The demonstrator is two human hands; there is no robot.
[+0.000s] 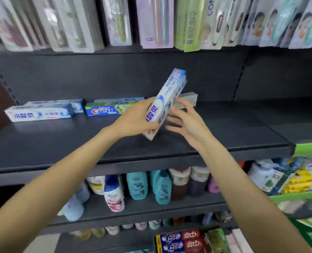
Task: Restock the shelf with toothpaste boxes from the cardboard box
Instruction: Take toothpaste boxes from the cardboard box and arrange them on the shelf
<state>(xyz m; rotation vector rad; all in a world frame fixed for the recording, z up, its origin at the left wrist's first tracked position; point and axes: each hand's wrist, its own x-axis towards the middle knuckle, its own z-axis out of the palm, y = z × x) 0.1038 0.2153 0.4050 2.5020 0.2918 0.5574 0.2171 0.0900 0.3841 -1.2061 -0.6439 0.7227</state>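
My left hand (137, 119) grips a white-and-blue toothpaste box (167, 101) near its lower end, holding it tilted with its top end up and to the right above the dark shelf (169, 148). Just right of the box, my right hand (186, 123) has its fingers spread and relaxed and holds nothing. On the shelf lie a white-blue toothpaste box (40, 113) at the left, a blue-green Crest box (107, 110) beside it, and a grey box (188, 100) behind my hands. The cardboard box is out of view.
Toothbrush packs (155, 22) hang above the shelf. Shampoo bottles (137, 185) stand on the shelf below. More toothpaste boxes (180, 241) sit at the bottom, and green bins (305, 196) of goods jut out at the right.
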